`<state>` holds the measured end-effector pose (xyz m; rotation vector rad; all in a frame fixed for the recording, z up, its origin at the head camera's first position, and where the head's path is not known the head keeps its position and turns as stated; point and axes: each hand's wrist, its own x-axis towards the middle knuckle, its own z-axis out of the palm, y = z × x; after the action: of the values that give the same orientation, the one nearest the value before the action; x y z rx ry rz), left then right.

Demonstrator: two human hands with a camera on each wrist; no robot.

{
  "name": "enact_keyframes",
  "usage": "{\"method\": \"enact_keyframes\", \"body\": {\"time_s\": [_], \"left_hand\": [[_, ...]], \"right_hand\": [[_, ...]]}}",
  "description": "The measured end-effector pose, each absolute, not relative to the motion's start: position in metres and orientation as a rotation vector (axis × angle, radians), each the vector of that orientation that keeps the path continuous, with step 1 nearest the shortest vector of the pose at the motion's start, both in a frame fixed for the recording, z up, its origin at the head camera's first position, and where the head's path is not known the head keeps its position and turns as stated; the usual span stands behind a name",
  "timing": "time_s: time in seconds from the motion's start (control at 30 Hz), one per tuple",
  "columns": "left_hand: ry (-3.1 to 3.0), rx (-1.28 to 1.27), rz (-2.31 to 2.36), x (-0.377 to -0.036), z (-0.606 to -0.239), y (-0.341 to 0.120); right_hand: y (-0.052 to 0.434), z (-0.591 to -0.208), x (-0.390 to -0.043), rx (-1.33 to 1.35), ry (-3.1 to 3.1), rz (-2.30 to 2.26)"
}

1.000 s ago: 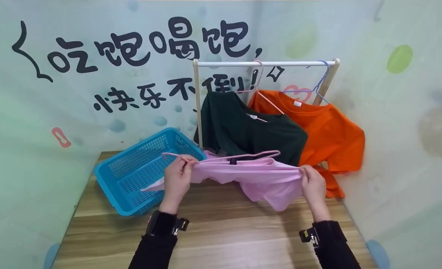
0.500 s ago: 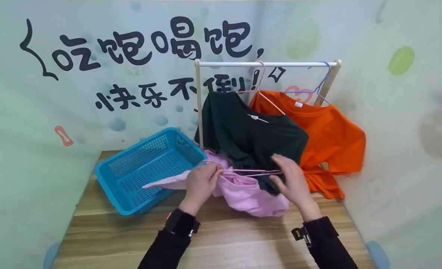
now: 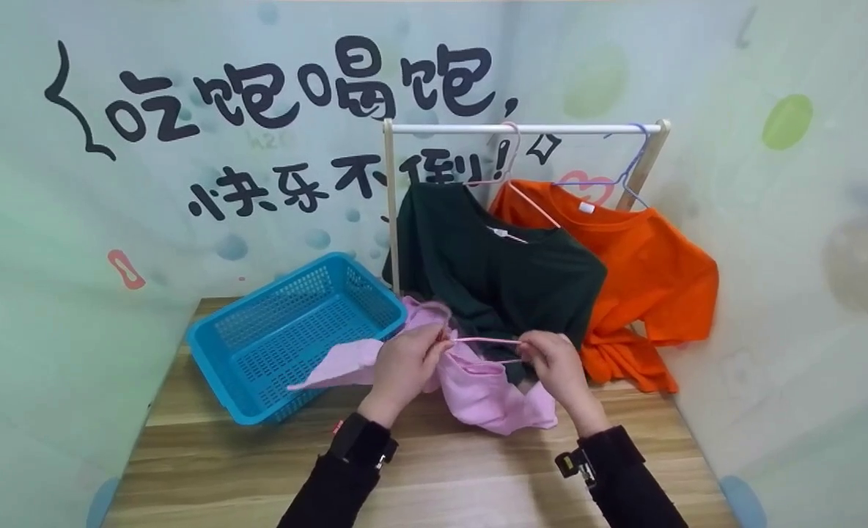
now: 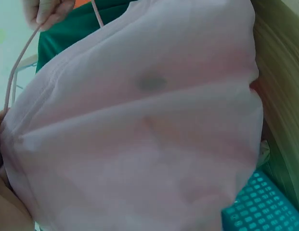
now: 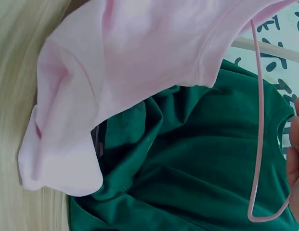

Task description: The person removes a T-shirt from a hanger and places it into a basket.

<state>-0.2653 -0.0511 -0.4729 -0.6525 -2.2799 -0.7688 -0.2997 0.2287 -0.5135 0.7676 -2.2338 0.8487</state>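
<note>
My left hand (image 3: 408, 363) pinches a pink shirt (image 3: 478, 400) at its neckline, together with a pink clothes hanger (image 3: 487, 339). The bare right end of this hanger sticks out of the collar, and the fingers of my right hand (image 3: 557, 367) pinch it. In the right wrist view the hanger (image 5: 259, 120) bends round at its corner beside the right fingers. The shirt (image 4: 139, 125) fills most of the left wrist view and hides much of the left hand. Its body hangs low in front of a dark green shirt (image 3: 507, 271), while one sleeve stretches left to the basket.
A blue perforated basket (image 3: 240, 352) stands at the left of the wooden table (image 3: 441, 477). Behind my hands rises a rack with a white rail (image 3: 449, 129). The green shirt and an orange shirt (image 3: 668, 271) hang from it on hangers.
My right hand has let go of the pink shirt, opened, and taken the hanger's right end. My left hand has moved right with the shirt and hanger; the shirt now hangs bunched instead of stretched.
</note>
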Motion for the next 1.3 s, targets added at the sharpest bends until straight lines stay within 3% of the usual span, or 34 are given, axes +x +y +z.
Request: {"method": "enact_keyframes", "body": {"time_s": [0.5, 0.83, 1.07, 1.3], "left_hand": [[-2.264, -0.503, -0.782, -0.270, -0.497, -0.088], [-2.291, -0.332, -0.790, -0.274, -0.531, -0.107], [-2.395, -0.269, -0.820, -0.271, -0.544, -0.113], [-2.552, -0.233, -0.893, -0.266, -0.550, -0.118]], "right_hand": [[0.289, -0.490, -0.300, 0.550, -2.238, 0.820], [0.339, -0.436, -0.303, 0.296, -2.282, 0.677], [0.335, -0.404, -0.312, 0.165, -2.244, 0.598], [0.302, -0.377, -0.326, -0.002, -2.252, 0.565]]}}
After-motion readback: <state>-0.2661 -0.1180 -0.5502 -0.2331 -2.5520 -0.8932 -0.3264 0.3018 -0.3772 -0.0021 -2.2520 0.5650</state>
